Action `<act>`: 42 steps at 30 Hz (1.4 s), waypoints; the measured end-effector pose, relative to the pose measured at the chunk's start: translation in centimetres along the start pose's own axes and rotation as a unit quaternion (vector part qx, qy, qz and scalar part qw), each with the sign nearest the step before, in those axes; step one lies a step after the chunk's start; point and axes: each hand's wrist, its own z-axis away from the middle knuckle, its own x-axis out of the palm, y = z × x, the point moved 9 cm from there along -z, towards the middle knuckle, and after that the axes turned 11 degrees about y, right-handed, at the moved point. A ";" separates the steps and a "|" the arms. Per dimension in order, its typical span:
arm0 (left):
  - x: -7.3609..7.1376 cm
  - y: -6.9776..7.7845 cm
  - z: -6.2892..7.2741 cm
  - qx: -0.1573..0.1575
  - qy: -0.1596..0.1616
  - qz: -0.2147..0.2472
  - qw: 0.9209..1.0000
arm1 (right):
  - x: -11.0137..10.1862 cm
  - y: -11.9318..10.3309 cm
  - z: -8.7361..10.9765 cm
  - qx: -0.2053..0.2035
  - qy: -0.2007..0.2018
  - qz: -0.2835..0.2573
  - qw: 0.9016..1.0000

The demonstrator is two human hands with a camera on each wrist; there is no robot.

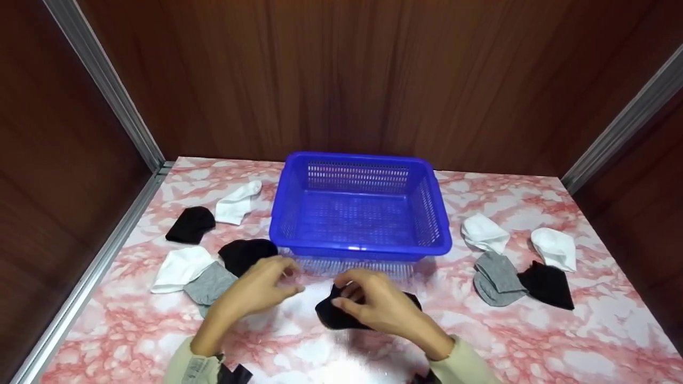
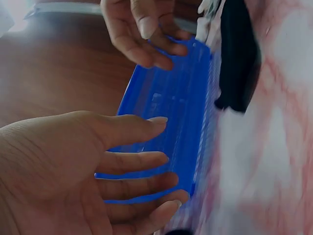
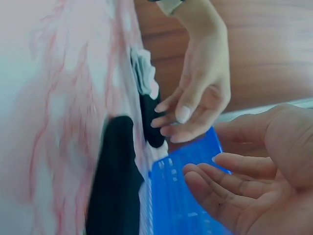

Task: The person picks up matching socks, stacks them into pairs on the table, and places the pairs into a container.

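A black sock (image 1: 333,314) lies flat on the marbled table in front of the blue basket (image 1: 360,248). Over it hovers my right hand (image 1: 381,304), its fingers loosely bent and hiding part of the fabric. In the right wrist view a gap shows between those fingers and the black sock (image 3: 115,181). My left hand (image 1: 262,288) is held above the table to the left, fingers relaxed and nothing in them. Close behind it lies another black sock (image 1: 246,255), with a grey sock (image 1: 209,285) beside its wrist.
Left of the basket are two white socks (image 1: 181,268) and a further black sock (image 1: 192,224). To its right lie two white socks (image 1: 484,233), a folded grey sock (image 1: 499,280) and a black sock (image 1: 549,286). Wooden panels (image 1: 341,80) enclose the back and sides.
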 end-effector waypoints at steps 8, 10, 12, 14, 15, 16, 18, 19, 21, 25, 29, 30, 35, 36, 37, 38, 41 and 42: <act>-3.0 -2.7 0.1 -0.040 0.039 0.001 0.998 | 3.1 -0.6 -2.2 0.024 -0.021 0.002 1.000; -3.6 -3.4 -0.1 -0.042 0.047 0.005 0.998 | 3.8 -0.5 -2.8 0.033 -0.023 -0.002 0.999; -4.3 -4.2 -0.3 -0.043 0.057 0.010 0.997 | 4.6 -0.2 -3.5 0.054 -0.022 -0.015 0.998; -4.9 -5.1 -0.5 -0.051 0.070 0.011 0.996 | 5.5 0.2 -4.1 0.075 -0.017 -0.033 0.996; -5.2 -5.6 -0.6 -0.055 0.077 0.012 0.995 | 6.0 0.4 -4.4 0.085 -0.014 -0.042 0.995; -5.5 -6.1 -0.6 -0.059 0.085 0.013 0.995 | 6.5 0.7 -4.7 0.097 -0.010 -0.056 0.994; -6.1 -7.1 -0.8 -0.069 0.102 0.015 0.992 | 7.7 1.2 -5.2 0.121 -0.003 -0.093 0.988; -6.4 -7.6 -0.8 -0.073 0.112 0.016 0.991 | 8.4 1.5 -5.4 0.138 0.000 -0.117 0.983; -7.0 -8.5 -1.0 -0.078 0.132 0.014 0.988 | 9.8 2.2 -5.9 0.177 0.006 -0.177 0.968; -8.0 -10.1 -1.2 -0.087 0.165 0.002 0.982 | 12.1 3.4 -6.7 0.250 0.038 -0.305 0.918; -8.4 -11.6 -1.3 -0.104 0.184 -0.033 0.977 | 13.8 4.3 -7.5 0.299 0.088 -0.400 0.862; -8.4 -12.0 -1.3 -0.111 0.182 -0.042 0.976 | 14.1 4.5 -7.7 0.312 0.102 -0.419 0.847; -7.3 -13.1 -1.6 -0.124 0.137 -0.073 0.980 | 15.6 5.0 -8.2 0.374 0.161 -0.490 0.771; -7.0 -13.2 -1.7 -0.123 0.127 -0.076 0.981 | 15.8 4.9 -8.3 0.380 0.164 -0.493 0.765; -6.7 -13.3 -1.7 -0.121 0.119 -0.076 0.983 | 16.0 4.9 -8.3 0.387 0.164 -0.494 0.761; -6.5 -13.3 -1.8 -0.118 0.114 -0.075 0.984 | 16.3 4.9 -8.3 0.392 0.162 -0.492 0.760; -6.2 -13.3 -1.7 -0.120 0.106 -0.057 0.985 | 16.8 4.8 -8.2 0.405 0.152 -0.491 0.756; -6.1 -13.1 -1.7 -0.117 0.105 -0.049 0.986 | 16.9 4.9 -8.2 0.406 0.150 -0.492 0.755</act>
